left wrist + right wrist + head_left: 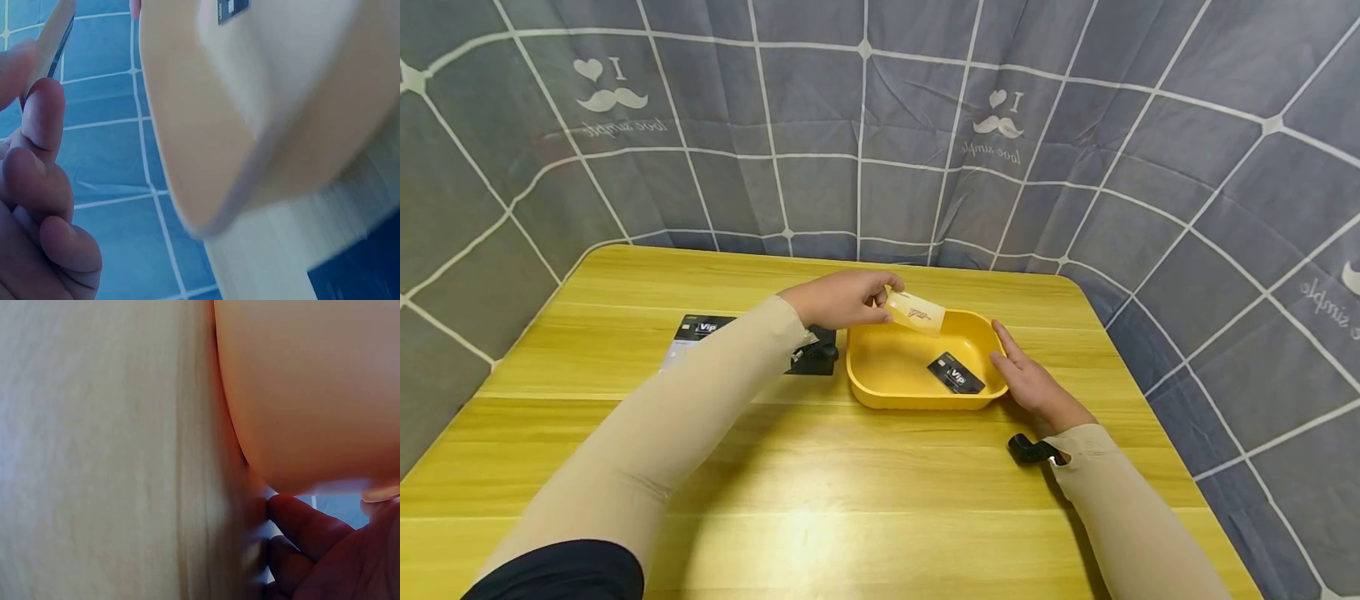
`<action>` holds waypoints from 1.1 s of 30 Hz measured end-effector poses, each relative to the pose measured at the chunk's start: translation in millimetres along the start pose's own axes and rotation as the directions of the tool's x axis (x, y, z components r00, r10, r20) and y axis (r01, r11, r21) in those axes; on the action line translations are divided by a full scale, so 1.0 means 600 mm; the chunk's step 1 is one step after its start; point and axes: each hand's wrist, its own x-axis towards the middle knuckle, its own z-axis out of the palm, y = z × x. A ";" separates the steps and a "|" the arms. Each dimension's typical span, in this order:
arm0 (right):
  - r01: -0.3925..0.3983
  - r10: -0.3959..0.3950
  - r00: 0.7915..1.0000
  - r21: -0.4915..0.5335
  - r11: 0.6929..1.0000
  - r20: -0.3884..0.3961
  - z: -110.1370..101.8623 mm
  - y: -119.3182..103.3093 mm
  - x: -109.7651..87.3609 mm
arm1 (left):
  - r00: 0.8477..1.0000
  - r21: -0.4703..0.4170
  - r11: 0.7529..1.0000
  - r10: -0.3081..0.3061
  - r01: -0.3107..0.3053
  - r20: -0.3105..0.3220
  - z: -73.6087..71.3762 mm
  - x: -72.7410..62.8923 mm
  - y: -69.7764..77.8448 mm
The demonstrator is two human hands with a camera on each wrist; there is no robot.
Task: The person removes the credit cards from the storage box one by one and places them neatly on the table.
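Observation:
My left hand [842, 300] is over the left back corner of a yellow plastic basin [917, 402]. Between thumb and fingers it pinches a pale gold card [916, 313] with small dark print. In the left wrist view that card [53, 40] appears nearly edge-on, with the other fingers curled below. A black card [956, 373] marked "VIP" lies flat on the basin floor at the right. At the basin's right side my right hand [1033, 379] grips the wall, thumb over the rim and fingers along the outside. In the right wrist view its fingertips [284, 506] meet the outer wall.
Left of the basin, on the wooden table [820, 500], lie a black "VIP" card [703, 326] and a whitish card [674, 352], partly hidden by the left forearm. Another dark flat piece [812, 365] shows beside the left wrist. A grey checked curtain [820, 125] surrounds the table.

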 end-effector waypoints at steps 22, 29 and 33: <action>-0.038 0.038 0.999 0.018 0.999 0.000 0.023 -0.029 -0.040 | 0.987 -0.093 0.990 -0.115 0.105 -0.114 -0.041 -0.244 -0.114; -0.071 0.068 0.997 0.086 0.994 0.035 0.017 -0.032 -0.035 | 0.975 -0.102 0.977 -0.197 0.186 -0.108 -0.031 -0.312 -0.140; -0.066 0.063 0.997 0.078 0.995 0.045 0.013 -0.030 -0.030 | 0.965 -0.097 0.968 -0.241 0.231 -0.106 -0.018 -0.339 -0.152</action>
